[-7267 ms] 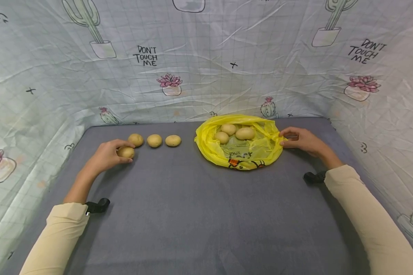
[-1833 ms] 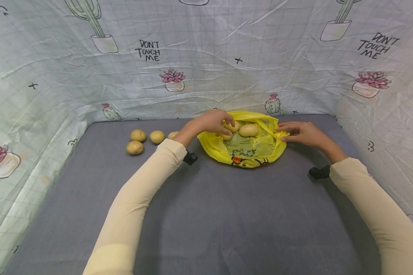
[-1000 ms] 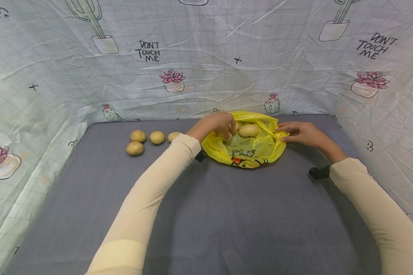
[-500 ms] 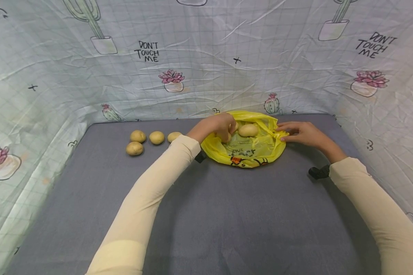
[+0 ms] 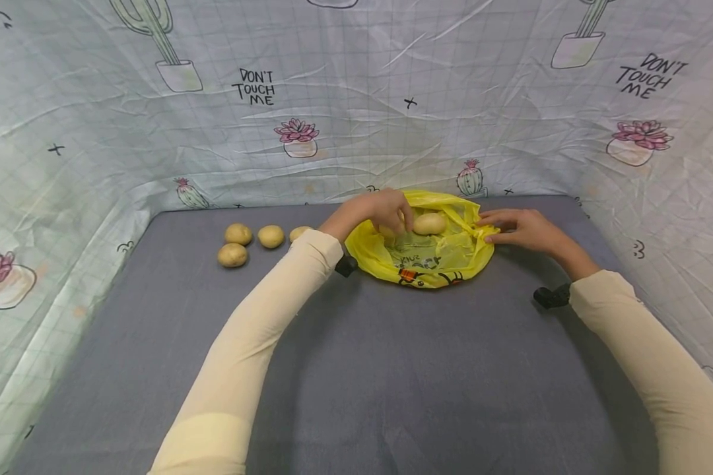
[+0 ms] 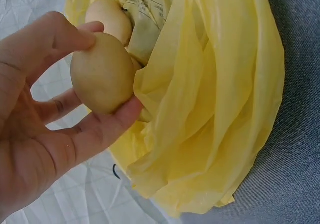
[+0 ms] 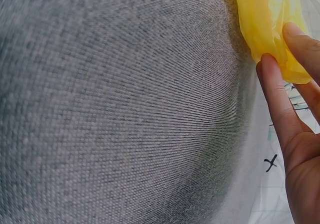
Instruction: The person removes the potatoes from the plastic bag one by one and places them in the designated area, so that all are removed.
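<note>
My left hand [image 5: 389, 210] reaches over the left side of a yellow plastic bag [image 5: 386, 264]. The left wrist view shows its thumb and fingers gripping a smooth, pale potato [image 6: 102, 73] at the bag's mouth. Behind that one lies another potato [image 6: 109, 18]; in the head view a potato [image 5: 430, 224] shows inside the bag, right of the fingers. At the bag's right end, my right hand [image 5: 525, 229] pinches the gathered yellow rim between thumb and fingers. The left hand covers part of the bag's contents in the head view.
Left of the bag, several potatoes lie on the grey table [image 5: 356, 369]: a back row with one potato [image 5: 232, 255] in front, the row's right end [image 5: 298, 233] partly behind the left sleeve. A cactus-print cloth [image 5: 356, 79] encloses the back and sides.
My left hand has set a potato in front of the row, moved right into the bag and taken hold of another, now lifting slightly. The right hand stays at the bag's rim.
</note>
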A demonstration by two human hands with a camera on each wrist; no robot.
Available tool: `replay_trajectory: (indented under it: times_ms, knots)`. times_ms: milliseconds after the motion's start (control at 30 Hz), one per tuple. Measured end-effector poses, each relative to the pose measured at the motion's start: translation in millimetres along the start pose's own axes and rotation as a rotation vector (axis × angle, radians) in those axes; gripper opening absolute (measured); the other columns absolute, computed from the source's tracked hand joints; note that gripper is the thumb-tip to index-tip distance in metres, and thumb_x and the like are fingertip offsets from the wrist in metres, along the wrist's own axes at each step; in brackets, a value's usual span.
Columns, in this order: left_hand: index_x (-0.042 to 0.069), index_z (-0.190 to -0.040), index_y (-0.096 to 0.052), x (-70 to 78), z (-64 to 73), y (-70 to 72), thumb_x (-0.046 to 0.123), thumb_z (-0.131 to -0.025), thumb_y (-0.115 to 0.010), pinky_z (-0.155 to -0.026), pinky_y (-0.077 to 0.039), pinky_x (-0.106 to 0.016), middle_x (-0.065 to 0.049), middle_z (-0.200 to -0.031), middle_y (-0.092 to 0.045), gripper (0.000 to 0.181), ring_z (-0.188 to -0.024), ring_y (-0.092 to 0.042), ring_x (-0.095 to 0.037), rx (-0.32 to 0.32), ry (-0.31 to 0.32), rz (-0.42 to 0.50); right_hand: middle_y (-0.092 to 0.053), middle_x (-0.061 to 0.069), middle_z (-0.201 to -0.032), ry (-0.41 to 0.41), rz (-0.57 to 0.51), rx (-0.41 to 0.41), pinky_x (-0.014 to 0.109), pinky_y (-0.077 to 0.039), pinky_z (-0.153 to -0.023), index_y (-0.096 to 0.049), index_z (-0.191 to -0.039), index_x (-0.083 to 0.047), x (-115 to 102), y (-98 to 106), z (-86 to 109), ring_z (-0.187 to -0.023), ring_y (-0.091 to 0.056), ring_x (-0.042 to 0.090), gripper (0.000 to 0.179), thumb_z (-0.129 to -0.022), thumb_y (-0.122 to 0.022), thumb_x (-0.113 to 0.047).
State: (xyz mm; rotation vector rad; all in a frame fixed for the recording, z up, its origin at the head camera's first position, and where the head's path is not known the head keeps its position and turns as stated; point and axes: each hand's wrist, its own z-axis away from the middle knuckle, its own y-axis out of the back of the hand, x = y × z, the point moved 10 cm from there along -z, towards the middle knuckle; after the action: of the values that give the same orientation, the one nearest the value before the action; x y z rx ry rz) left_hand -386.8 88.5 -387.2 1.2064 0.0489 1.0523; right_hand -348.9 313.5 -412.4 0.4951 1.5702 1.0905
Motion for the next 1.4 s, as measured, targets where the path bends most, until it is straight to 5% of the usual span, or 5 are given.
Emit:
replay_trajectory:
  times_ms: [133, 467, 867, 1400]
  knots:
    - [0.009, -0.122, -0.075, 2.6, 1.4, 0.7, 0.013, -0.097, -0.066, -0.082, -0.059, -0.043, -0.01, -0.135, -0.062, 0.027, -0.112, -0.063, -0.024, -0.006, -0.039, 0.013, -0.052, 0.009, -0.152, -0.007, 0.003, -0.006, 0.054, -0.05, -0.094, -0.066, -0.137, -0.016, 1, 0, 0.1, -0.119, -0.063, 0.034, 0.045, -0.096, -0.073, -0.031]
    - [0.009, -0.124, -0.072, 9.2, 10.2, 7.4, 0.007, -0.087, -0.081, -0.078, -0.058, -0.042, -0.006, -0.13, -0.061, 0.039, -0.084, -0.065, -0.028, 0.061, -0.118, -0.003, -0.051, 0.01, -0.152, -0.018, -0.014, -0.009, 0.056, -0.049, -0.096, -0.066, -0.137, -0.016, 1, 0, 0.0, -0.121, -0.061, 0.035, 0.045, -0.096, -0.073, -0.032]
    - [0.008, -0.12, -0.075, 17.1, 24.4, 5.0, 0.004, -0.087, -0.079, -0.078, -0.051, -0.032, -0.005, -0.124, -0.07, 0.034, -0.091, -0.061, -0.021, 0.144, -0.238, -0.087, -0.052, 0.01, -0.151, -0.009, -0.002, 0.0, 0.056, -0.05, -0.095, -0.067, -0.137, -0.017, 1, 1, 0.4, -0.121, -0.062, 0.035, 0.045, -0.095, -0.073, -0.032]
    - [0.008, -0.12, -0.074, 13.0, 52.1, -5.7, 0.004, -0.087, -0.074, -0.072, -0.039, -0.029, -0.004, -0.116, -0.071, 0.034, -0.083, -0.049, -0.018, 0.21, -0.246, -0.104, -0.053, 0.01, -0.15, 0.0, 0.017, 0.015, 0.054, -0.052, -0.092, -0.068, -0.135, -0.015, -1, 1, 1.1, -0.117, -0.064, 0.034, 0.044, -0.095, -0.074, -0.031]
